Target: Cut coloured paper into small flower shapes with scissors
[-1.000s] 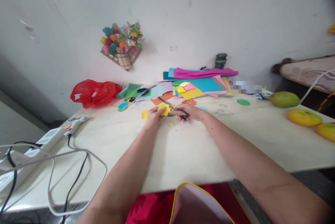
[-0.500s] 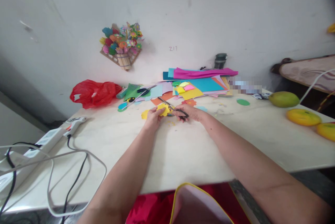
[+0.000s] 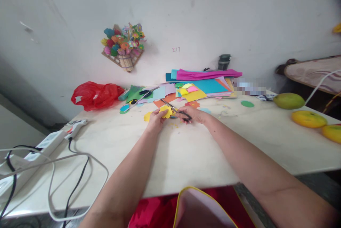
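Yellow flower — in the left hand

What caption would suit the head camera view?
Left hand holds a yellow flower cutout; right hand holds scissors beside it.

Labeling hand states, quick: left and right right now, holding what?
Left hand: closed, holding a yellow flower-shaped cutout.
Right hand: closed around the handles of scissors.

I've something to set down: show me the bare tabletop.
Free: between left forearm and right forearm; between right forearm and mangoes; between left forearm and white cable. Crowded: around scissors; back, with colored paper sheets and red plastic bag; left end, with power strip.
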A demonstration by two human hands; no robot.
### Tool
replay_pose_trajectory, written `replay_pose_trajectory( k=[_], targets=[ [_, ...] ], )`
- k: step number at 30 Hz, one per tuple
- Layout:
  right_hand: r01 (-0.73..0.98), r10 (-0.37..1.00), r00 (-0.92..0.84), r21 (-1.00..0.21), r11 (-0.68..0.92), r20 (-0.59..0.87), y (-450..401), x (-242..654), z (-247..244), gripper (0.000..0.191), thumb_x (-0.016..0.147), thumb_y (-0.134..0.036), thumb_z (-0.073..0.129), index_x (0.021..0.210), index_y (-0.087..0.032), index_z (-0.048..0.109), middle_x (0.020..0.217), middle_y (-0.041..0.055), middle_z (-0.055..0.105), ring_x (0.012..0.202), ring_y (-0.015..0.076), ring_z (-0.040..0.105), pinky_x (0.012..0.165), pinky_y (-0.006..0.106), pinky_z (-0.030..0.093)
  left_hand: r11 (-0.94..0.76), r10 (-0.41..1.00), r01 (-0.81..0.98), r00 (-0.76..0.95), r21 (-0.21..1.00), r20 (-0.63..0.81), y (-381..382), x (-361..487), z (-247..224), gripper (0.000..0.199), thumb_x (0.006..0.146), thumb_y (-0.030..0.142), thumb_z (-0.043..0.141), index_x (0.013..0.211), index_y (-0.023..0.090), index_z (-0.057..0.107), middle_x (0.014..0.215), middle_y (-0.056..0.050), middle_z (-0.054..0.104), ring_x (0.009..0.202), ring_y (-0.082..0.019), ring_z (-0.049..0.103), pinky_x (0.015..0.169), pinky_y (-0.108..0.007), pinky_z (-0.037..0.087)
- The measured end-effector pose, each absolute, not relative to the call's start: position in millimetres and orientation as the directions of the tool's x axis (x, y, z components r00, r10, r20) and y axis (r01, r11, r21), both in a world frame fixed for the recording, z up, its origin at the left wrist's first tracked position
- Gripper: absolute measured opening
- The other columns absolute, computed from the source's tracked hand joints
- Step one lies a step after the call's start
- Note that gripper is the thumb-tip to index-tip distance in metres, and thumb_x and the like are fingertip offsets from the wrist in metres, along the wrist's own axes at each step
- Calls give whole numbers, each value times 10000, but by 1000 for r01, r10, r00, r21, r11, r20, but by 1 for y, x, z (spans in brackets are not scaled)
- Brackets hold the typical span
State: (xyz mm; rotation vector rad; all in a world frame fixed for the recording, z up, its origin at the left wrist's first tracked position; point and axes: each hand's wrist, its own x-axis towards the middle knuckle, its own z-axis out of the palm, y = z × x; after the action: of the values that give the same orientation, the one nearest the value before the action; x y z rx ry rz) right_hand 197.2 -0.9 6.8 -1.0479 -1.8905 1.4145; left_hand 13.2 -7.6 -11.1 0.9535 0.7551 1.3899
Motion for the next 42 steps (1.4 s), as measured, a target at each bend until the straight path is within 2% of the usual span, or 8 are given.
replay_pose_trajectory(
  k=[23, 33, 38, 42],
  targets=[
    [303, 851, -524, -944, 132, -49, -8, 196, 16, 236, 729, -360, 644, 734, -145, 547, 480, -52, 514, 351, 43, 446, 300, 147, 243, -72, 992, -486, 57, 871, 114, -7, 11, -12, 243, 566, 184, 762, 767, 85, 666, 779, -90, 695, 743, -208, 675, 726, -304, 529],
    [305, 860, -503, -949, 81, -88, -5, 196, 12, 258, 699, -371, 682, 753, -145, 571, 469, -57, 502, 347, 43, 438, 322, 149, 295, -74, 993, -485, 46, 871, 110, -7, 12, -11, 240, 565, 189, 771, 749, 91, 653, 786, -88, 690, 756, -211, 673, 798, -353, 528],
    [346, 853, -518, -928, 138, -66, -8, 197, 14, 257, 701, -374, 674, 748, -143, 572, 470, -54, 506, 352, 44, 449, 308, 147, 245, -80, 992, -482, 48, 872, 118, -7, 11, -12, 236, 570, 205, 776, 740, 106, 647, 783, -74, 688, 770, -208, 671, 804, -364, 536],
    [318, 841, -540, -936, 150, -49, -6, 200, 13, 275, 708, -387, 668, 709, -142, 542, 480, -48, 512, 354, 41, 448, 305, 152, 232, -78, 990, -472, 70, 878, 126, -6, 9, -13, 248, 594, 224, 768, 767, 94, 646, 782, -75, 685, 741, -192, 671, 764, -327, 548]
  ],
)
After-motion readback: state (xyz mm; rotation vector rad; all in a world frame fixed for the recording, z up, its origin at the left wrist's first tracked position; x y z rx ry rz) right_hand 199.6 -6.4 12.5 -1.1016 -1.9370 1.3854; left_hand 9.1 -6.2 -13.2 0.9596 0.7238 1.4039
